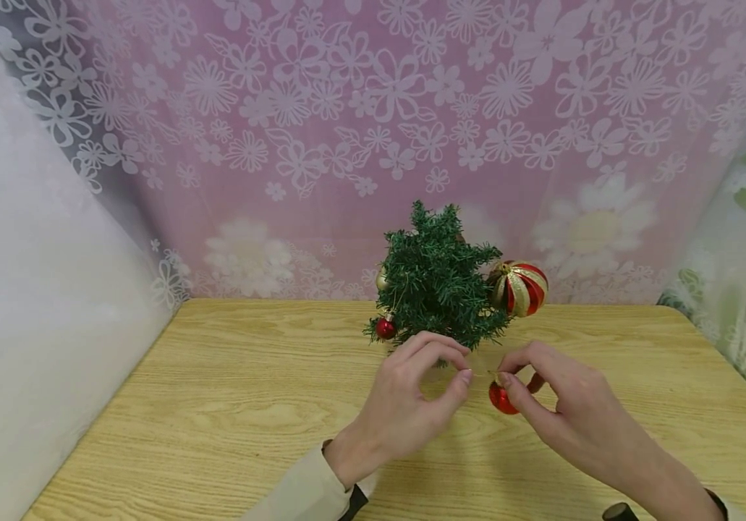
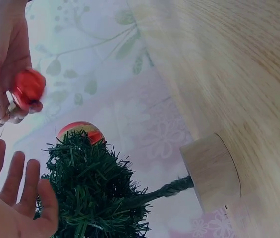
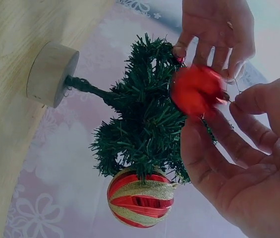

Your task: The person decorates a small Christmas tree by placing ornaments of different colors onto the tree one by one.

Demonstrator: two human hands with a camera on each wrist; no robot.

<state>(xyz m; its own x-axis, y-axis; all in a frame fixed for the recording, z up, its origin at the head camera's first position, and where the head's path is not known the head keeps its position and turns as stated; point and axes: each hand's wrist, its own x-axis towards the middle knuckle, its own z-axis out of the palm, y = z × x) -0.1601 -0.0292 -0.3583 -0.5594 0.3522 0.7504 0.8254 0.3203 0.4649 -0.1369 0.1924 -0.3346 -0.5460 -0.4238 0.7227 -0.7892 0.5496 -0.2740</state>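
A shiny red Christmas ball (image 1: 503, 398) hangs at the fingertips of my right hand (image 1: 571, 405), which pinches it at its gold cap. My left hand (image 1: 405, 405) pinches the thin gold string that runs across from that cap. In the right wrist view the red ball (image 3: 196, 90) looks blurred, with the string stretched between both hands. Just beyond the hands stands a small green Christmas tree (image 1: 441, 278). It carries a large red-and-gold striped ball (image 1: 524, 288) on the right, a small dark red ball (image 1: 386, 328) at lower left and a partly hidden gold ball (image 1: 382, 278).
The tree stands on a round wooden base (image 2: 211, 172), hidden in the head view. Beneath everything is a wood-grain table (image 1: 229, 391). A pink floral curtain (image 1: 320, 145) hangs behind it, with pale sheeting (image 1: 40, 239) along the left.
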